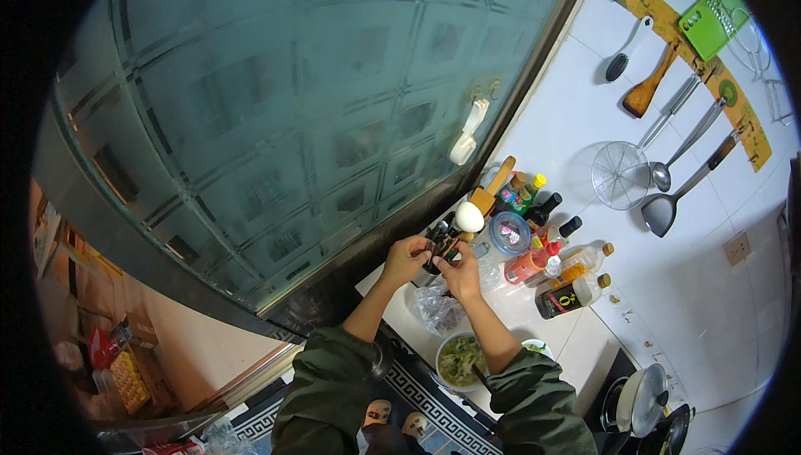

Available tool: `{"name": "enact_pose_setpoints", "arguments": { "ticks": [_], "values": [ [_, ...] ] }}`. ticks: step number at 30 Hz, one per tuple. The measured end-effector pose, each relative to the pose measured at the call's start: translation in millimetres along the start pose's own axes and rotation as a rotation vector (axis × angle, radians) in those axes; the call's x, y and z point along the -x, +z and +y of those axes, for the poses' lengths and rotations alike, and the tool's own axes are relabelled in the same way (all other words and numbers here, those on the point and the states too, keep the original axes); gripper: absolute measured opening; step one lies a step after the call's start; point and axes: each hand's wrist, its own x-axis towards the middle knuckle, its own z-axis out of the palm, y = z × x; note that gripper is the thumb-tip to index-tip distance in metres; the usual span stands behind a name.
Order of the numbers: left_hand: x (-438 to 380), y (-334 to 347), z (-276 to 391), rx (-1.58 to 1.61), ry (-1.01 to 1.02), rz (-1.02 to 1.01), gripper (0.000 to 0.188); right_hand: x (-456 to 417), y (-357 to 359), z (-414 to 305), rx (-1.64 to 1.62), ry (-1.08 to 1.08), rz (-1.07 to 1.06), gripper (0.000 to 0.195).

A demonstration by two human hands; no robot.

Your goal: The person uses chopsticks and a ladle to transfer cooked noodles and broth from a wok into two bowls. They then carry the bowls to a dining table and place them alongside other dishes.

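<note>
Both my hands meet at the utensil holder at the counter's back left corner. My left hand (405,261) and my right hand (460,272) pinch something small and dark between their fingertips; what it is cannot be made out against the utensils (443,229) behind. A white round ladle or spoon head (469,217) stands just beyond my right fingers. Below the hands lies a crumpled clear plastic bag (435,311). A bowl of leafy greens in liquid (460,361) sits nearer me, left of my right forearm, with a dark handle leaning on its rim.
Sauce and oil bottles (564,295) and a clear lidded container (509,233) stand right of my hands. A lidded pot (644,398) is on the stove at lower right. Strainer (621,175), ladle and spatulas hang on the tiled wall. A frosted glass partition (281,110) rises at the left.
</note>
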Motion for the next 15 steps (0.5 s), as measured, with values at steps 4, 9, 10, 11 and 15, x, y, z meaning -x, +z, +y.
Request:
{"name": "enact_pose_setpoints", "arguments": {
  "ticks": [4,9,10,11,15],
  "values": [
    [0.8,1.4,7.0,0.02,-0.011,-0.015,0.021,-5.9,2.1,9.6,0.004,0.054,0.082,0.012],
    [0.8,0.7,15.1,-0.091,-0.02,0.02,0.022,-8.2,-2.2,15.2,-0.088,0.135,0.055,0.009],
    [0.7,0.6,15.5,-0.09,-0.019,0.024,0.021,-8.6,-3.0,15.5,-0.111,0.141,0.041,0.01],
    [0.6,0.5,15.4,-0.074,-0.022,0.028,0.021,-9.2,-3.7,15.6,-0.103,0.14,0.042,0.011],
    [-1.0,0.4,11.4,-0.091,-0.026,0.022,0.018,-10.8,-6.4,15.0,-0.14,0.167,0.012,0.014]
  ]
}}
